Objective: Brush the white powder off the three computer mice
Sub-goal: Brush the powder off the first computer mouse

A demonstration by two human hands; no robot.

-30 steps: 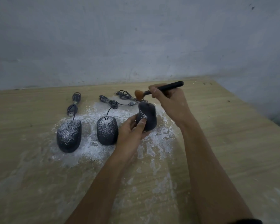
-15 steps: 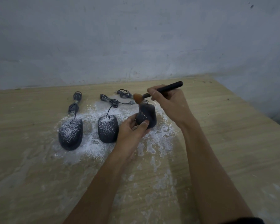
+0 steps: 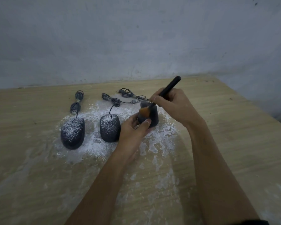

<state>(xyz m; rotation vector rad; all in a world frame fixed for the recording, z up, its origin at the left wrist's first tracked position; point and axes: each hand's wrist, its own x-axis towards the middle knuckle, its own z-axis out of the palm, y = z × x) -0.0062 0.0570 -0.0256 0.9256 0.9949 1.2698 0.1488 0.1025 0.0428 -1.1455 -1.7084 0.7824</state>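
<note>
Three dark wired mice sit in a row on a wooden table [image 3: 234,143]. The left mouse [image 3: 72,133] and middle mouse [image 3: 110,129] lie flat, speckled with white powder. My left hand [image 3: 133,127] grips the right mouse [image 3: 152,116] and tilts it up on its rear end; its top looks mostly dark. My right hand [image 3: 173,105] holds a black-handled brush [image 3: 166,90]. The orange bristles [image 3: 144,112] press on the left upper side of the right mouse.
White powder [image 3: 91,148] is spread around and in front of the mice. Coiled cables with USB plugs [image 3: 77,101] lie behind them, near a grey wall [image 3: 136,38]. The table's right edge runs diagonally at far right.
The brush has swung from above the right mouse's far end down onto its near upper face, the handle now steeper. My left hand keeps the mouse tilted.
</note>
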